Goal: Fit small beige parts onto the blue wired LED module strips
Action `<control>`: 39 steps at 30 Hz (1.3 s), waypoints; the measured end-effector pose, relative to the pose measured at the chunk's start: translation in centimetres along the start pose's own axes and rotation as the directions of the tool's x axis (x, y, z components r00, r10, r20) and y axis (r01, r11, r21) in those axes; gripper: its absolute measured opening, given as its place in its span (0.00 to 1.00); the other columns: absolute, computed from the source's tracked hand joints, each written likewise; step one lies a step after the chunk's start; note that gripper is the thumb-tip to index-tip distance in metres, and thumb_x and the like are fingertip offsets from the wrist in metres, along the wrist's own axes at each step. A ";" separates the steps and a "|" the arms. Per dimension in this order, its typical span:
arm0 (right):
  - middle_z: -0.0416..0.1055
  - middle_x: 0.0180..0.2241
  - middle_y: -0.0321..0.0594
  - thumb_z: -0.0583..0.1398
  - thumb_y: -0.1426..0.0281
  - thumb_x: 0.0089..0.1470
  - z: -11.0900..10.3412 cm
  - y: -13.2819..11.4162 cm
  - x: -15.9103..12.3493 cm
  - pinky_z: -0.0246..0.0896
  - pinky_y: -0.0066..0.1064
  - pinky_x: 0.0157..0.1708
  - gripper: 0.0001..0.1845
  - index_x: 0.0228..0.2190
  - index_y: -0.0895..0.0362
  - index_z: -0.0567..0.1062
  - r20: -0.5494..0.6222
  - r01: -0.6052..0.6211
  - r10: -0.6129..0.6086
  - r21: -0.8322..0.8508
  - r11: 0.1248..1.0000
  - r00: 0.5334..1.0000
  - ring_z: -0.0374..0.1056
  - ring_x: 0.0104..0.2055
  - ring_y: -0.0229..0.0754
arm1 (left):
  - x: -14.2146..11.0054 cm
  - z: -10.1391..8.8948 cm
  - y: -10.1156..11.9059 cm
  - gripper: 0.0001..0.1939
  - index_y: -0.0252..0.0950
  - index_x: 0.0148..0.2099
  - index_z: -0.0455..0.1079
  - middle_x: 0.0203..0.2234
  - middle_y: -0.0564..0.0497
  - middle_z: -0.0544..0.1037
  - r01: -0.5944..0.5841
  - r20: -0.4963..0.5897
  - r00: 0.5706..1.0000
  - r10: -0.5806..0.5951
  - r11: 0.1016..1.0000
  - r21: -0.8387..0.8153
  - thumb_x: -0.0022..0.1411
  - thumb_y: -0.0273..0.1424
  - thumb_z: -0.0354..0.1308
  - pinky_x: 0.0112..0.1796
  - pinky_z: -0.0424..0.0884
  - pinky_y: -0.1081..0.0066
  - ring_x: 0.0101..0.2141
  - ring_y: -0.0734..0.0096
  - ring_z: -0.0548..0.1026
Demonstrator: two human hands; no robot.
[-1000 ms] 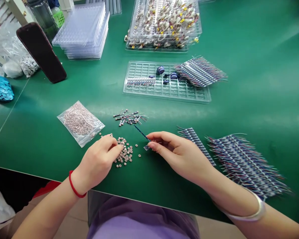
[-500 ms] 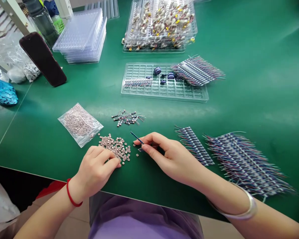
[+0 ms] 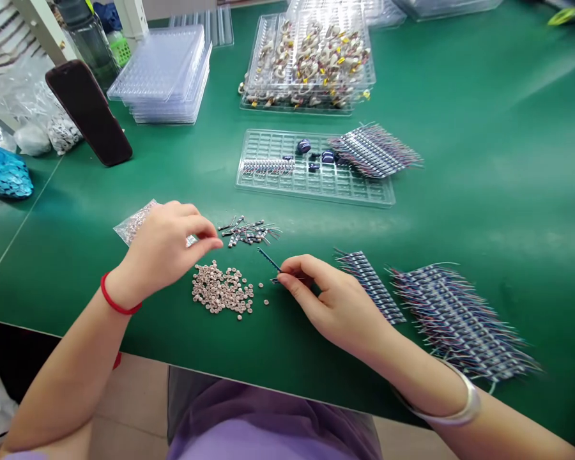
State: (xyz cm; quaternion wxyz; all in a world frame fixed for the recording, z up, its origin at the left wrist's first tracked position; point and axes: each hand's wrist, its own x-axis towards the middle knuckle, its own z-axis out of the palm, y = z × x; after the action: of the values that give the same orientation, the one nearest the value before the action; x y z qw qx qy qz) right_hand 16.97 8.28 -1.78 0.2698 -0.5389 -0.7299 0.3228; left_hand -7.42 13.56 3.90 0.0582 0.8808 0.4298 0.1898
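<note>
My right hand (image 3: 328,297) pinches a thin dark-blue strip (image 3: 269,260) between thumb and forefinger, its free end pointing up and left. A small bit below the strip is partly hidden by the fingers. My left hand (image 3: 165,246) hovers over a clear bag (image 3: 137,220) of small round parts and covers much of it. Its thumb and forefinger are drawn together beside a small heap of short wired pieces (image 3: 249,231); whatever they hold is too small to make out. Between the hands lies a pile of small pinkish round parts (image 3: 220,291), a few of them loose.
On the right lie a narrow wired strip panel (image 3: 374,287) and a larger stack of wired strips (image 3: 464,322). Behind is a clear compartment tray (image 3: 268,182) with dark parts and more strips. Farther back stand filled trays (image 3: 311,64), stacked clear trays (image 3: 160,70) and a phone (image 3: 89,115).
My left hand has moved up and away from the pile of round parts to beside the wired pieces, now covering the bag. My right hand still holds the strip in nearly the same place.
</note>
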 end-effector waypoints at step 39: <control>0.73 0.31 0.39 0.56 0.73 0.59 0.1 1.7 -0.2 0.67 0.33 0.32 0.05 0.36 0.54 0.72 -0.080 0.065 -0.064 0.004 0.998 0.995 0.70 0.31 0.42 | -1.8 4.6 2.8 0.17 0.42 0.46 0.76 0.33 0.49 0.69 -0.284 0.216 0.940 0.264 0.956 0.068 0.64 0.46 0.56 0.35 0.56 0.66 0.32 0.66 0.64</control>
State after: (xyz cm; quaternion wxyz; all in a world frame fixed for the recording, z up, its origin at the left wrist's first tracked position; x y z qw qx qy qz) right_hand 18.03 8.44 -3.12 0.3109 -0.5265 -0.7344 0.2945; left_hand -4.62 10.68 -0.13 0.0316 0.9487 0.3034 0.0830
